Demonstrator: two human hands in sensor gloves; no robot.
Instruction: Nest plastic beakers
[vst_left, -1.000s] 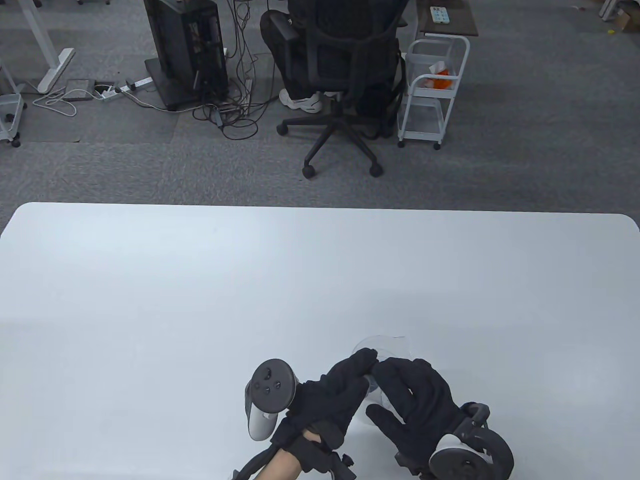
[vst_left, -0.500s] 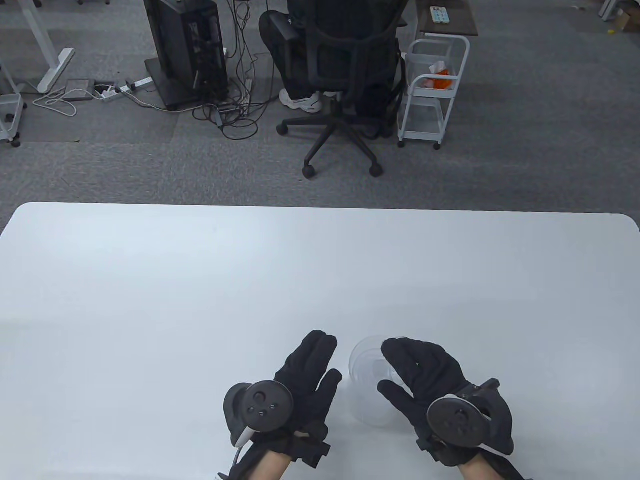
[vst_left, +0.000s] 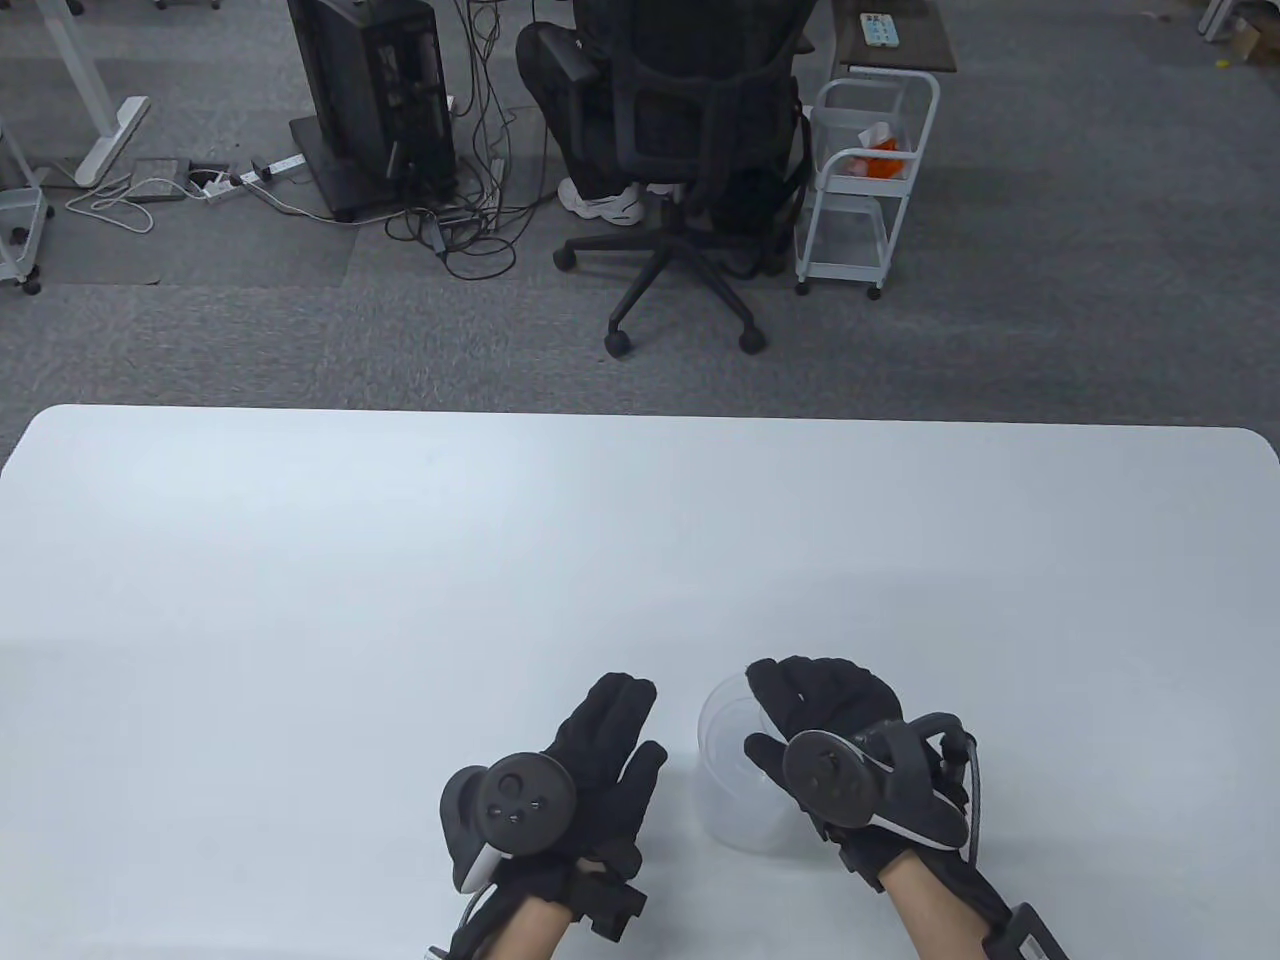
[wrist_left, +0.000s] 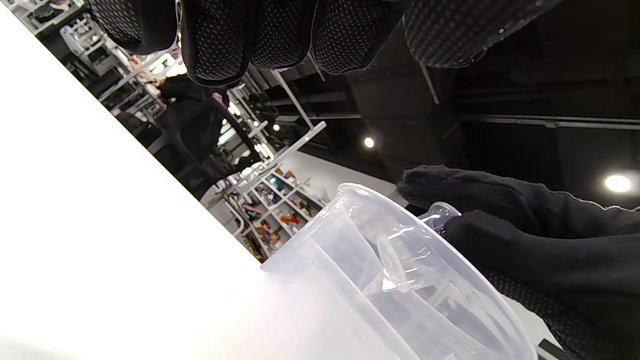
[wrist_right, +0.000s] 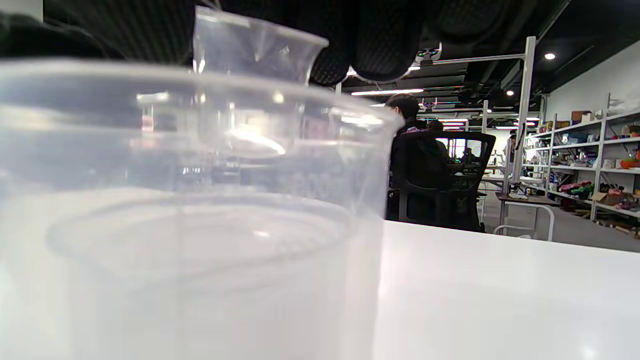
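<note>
Markings: I read no brand, label or scale print on the beakers in any view.
Large beaker (vst_left: 735, 790): I see it upright on the white surface (vst_left: 400, 560), near the front edge, between my two hands. Clear plastic, flared rim, pour lip.
Contents: smaller clear beakers (wrist_left: 400, 265) sit nested inside the large one; their rims and a spout show through the wall in the left wrist view. I cannot count them.
Small beaker (wrist_right: 250, 45): its top stands above the large beaker's rim in the right wrist view, directly under my right fingers.
Right hand (vst_left: 830, 720): over the large beaker's right side, fingers curled down over the rim. Whether the grip actually pinches the small beaker, I cannot tell.
Left hand (vst_left: 590, 760): just left of the large beaker, apart from it, fingers extended, grip wide, holding nothing.
</note>
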